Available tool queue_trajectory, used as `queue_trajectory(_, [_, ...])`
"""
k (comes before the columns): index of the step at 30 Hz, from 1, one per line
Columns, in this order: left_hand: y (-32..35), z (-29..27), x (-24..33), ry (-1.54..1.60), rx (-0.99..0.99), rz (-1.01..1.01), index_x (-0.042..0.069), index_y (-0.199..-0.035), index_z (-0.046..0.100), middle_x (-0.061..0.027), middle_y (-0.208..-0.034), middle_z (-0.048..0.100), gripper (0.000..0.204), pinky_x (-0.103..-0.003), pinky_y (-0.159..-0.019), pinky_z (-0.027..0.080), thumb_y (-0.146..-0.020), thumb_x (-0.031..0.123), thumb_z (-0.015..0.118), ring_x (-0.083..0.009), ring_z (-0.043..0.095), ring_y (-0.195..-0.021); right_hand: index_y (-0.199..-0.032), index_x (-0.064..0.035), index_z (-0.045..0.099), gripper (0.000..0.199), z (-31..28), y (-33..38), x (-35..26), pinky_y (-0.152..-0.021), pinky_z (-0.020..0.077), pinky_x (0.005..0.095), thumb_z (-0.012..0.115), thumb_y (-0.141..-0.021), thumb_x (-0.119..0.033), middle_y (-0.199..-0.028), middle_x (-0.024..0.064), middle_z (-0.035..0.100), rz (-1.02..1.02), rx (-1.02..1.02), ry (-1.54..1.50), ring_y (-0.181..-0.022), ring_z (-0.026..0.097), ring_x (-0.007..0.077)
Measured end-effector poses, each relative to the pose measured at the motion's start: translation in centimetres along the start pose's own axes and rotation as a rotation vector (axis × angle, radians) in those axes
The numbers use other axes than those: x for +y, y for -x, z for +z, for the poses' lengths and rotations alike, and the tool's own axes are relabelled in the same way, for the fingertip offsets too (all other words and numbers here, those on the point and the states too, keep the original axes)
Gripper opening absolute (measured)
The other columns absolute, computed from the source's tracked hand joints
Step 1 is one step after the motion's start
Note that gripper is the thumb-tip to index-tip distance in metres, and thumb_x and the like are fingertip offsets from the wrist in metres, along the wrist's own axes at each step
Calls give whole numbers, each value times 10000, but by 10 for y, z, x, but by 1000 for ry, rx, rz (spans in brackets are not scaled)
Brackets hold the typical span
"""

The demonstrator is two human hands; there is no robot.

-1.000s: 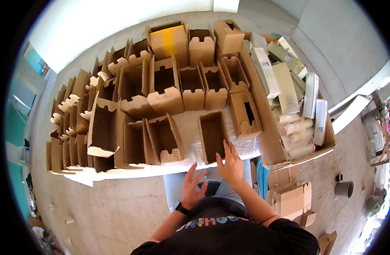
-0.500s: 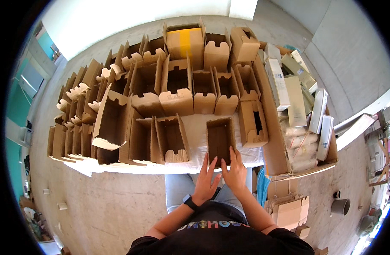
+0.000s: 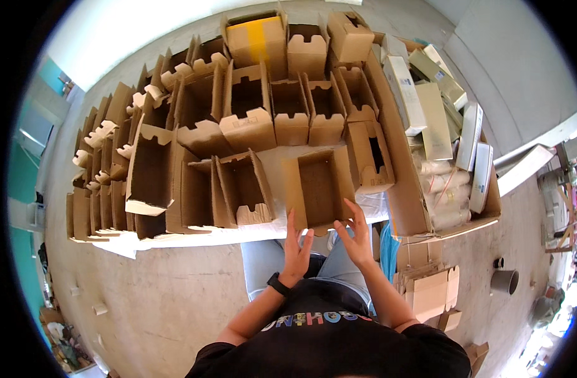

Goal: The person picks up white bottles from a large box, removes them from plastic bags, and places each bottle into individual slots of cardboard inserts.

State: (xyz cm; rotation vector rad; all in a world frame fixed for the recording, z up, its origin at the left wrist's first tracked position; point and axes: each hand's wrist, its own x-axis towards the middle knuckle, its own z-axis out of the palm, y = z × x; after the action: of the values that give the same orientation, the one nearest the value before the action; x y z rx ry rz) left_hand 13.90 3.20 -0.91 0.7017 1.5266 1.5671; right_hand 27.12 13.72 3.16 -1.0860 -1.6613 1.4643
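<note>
white-covered table (image 3: pixel 281 228): left hand (image 3: pixel 296 257), right hand (image 3: pixel 359 242) by open cardboard box's (image 3: pixel 321 189) near corners, fingers (image 3: pixel 293 231) spread apart.

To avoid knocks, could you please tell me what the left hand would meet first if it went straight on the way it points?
The left hand would likely meet the left side of the box just ahead; depth is unclear, so it may be touching.
</note>
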Motion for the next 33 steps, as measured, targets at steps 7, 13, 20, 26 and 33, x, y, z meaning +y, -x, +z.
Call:
queue_trajectory(7, [-8,7,17,137,94,18,44,-1497,199,-120,-1452,347,749,-357,-1082,347,-903,103,651,-227,418,-1303,-1483,-108,257,875,1,2,19,-1099,325,376,697,-750,78,-1432,84,374,-12,-92,-193,-1305,392,208])
queue_trajectory(13, [-11,3,8,-138,44,111,100,-1514,175,-105,-1520,254,919,-418,-1085,331,-791,52,739,-250,339,-1356,-1503,-119,207,1023,-2,1,40,-1111,342,397,741,-670,141,-1472,98,322,-24,-130,-172,-1323,403,233])
queue_trajectory(20, [-15,-1,-4,-422,17,189,92,-1525,112,-159,-1561,174,974,-485,-1110,292,-792,90,753,-303,231,-1424,-1508,-115,196,1031,0,-1,35,-1078,402,391,768,-680,109,-1483,122,311,-75,-93,3,-1315,423,251])
queue_trajectory(26, [-18,2,-1,-357,4,197,-37,-1493,106,-289,-1511,235,946,-406,-1147,242,-807,139,732,-383,247,-1418,-1506,-113,208,1020,-2,0,30,-1057,437,389,782,-686,83,-1476,118,329,-54,-71,88,-1280,456,250])
queue_trajectory(33, [-23,1,8,-346,-15,245,-26,-1503,104,-278,-1513,247,959,-387,-1141,247,-806,151,739,-346,283,-1407,-1511,-107,193,1014,-1,2,33,-1051,445,383,785,-705,61,-1445,120,369,-41,-99,23,-1240,483,231])
